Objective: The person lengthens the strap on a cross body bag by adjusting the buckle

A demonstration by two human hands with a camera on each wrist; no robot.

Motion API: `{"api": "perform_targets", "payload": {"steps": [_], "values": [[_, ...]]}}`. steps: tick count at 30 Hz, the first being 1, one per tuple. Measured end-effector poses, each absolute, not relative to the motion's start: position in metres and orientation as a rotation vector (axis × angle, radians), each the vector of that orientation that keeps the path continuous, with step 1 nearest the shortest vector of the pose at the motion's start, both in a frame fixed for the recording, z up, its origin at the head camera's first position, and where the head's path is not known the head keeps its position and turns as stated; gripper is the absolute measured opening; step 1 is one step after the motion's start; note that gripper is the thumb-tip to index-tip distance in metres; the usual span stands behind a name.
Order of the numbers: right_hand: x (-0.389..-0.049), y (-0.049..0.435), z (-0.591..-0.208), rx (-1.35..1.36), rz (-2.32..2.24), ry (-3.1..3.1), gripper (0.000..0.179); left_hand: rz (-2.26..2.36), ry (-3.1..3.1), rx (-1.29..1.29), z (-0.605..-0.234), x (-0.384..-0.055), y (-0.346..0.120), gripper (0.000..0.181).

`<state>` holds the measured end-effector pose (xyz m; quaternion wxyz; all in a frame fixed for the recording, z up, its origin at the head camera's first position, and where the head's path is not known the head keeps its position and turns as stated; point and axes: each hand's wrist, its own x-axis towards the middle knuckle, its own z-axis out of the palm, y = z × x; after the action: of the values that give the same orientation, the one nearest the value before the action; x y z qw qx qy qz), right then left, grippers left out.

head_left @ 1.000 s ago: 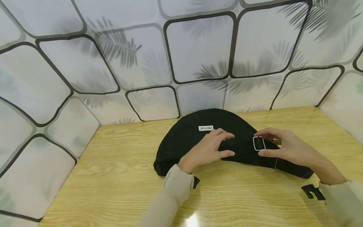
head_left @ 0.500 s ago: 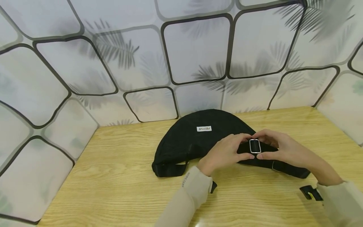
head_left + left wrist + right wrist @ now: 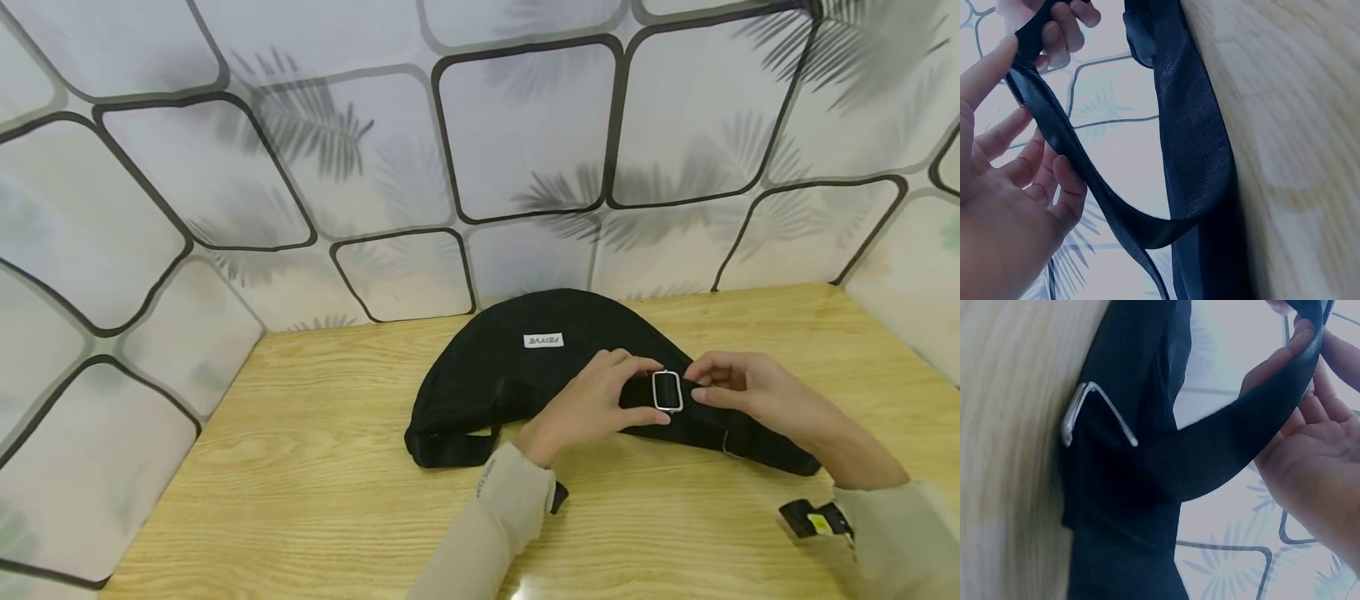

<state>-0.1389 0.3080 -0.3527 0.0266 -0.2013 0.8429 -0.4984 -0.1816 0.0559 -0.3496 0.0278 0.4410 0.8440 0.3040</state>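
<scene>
A black half-moon waist bag [image 3: 480, 375] with a small white label [image 3: 543, 340] lies on the wooden table. Its black strap [image 3: 1229, 444] is raised in a loop on the right side. My left hand [image 3: 588, 400] pinches a silver rectangular slider buckle [image 3: 679, 390] on that strap, thumb below and fingertips above. Just right of the buckle, my right hand [image 3: 765, 396] pinches the strap between thumb and curled fingers. Lower on the strap, a second metal ring [image 3: 1079, 412] shows in the right wrist view.
A black plastic clip [image 3: 802, 518] with a yellow patch lies beside the right sleeve. Another black strap end [image 3: 558, 497] pokes out by the left cuff. Behind the table [image 3: 300, 500] stands a patterned wall covering [image 3: 525, 125], which also closes off both sides.
My left hand has moved right from over the bag and taken hold of the slider buckle. My right hand has let go of the buckle and shifted to the strap just right of it.
</scene>
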Motion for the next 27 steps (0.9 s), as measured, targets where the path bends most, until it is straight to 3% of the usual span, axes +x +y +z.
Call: {"api": "perform_targets", "payload": {"steps": [9,20,27], "values": [[-0.141,0.297,-0.357,-0.544,-1.677,2.554,0.009,1.058,2.536,1.359,-0.351,-0.181,0.052,0.058],[-0.144,0.291,-0.357,-0.631,-2.021,2.160,0.027,1.070,2.533,1.398,-0.352,-0.183,0.056,0.055],[-0.143,0.308,-0.360,-0.590,-1.778,2.288,0.018,1.163,2.487,1.353,-0.347,-0.184,0.051,0.053]]}}
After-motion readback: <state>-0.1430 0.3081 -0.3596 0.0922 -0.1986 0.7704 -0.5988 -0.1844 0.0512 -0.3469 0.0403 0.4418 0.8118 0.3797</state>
